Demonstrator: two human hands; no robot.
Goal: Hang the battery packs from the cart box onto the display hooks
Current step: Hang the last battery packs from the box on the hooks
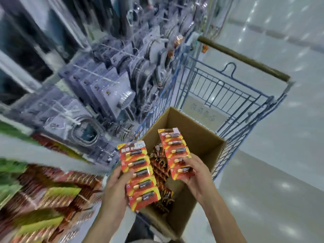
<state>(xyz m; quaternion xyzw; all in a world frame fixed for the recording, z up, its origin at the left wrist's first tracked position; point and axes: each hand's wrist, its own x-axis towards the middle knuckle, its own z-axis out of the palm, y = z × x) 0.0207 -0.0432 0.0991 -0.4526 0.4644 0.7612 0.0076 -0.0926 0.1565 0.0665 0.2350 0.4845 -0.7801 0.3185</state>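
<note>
My left hand (116,181) grips a long strip of red-and-yellow battery packs (139,174) by its left edge, held over the near left corner of the cardboard box (198,137). My right hand (196,171) holds a second strip of battery packs (176,151) at its lower end, above the middle of the box. More dark battery packs (161,174) lie in a row on the box floor. The box sits in a blue wire cart (228,95). Display hooks with hanging packs (52,190) show at the lower left, blurred.
Shelving on the left carries hanging blister packs of cables and adapters (105,81). The cart's brown handle bar (245,58) lies at the far side. Shiny light floor (271,163) stretches to the right of the cart.
</note>
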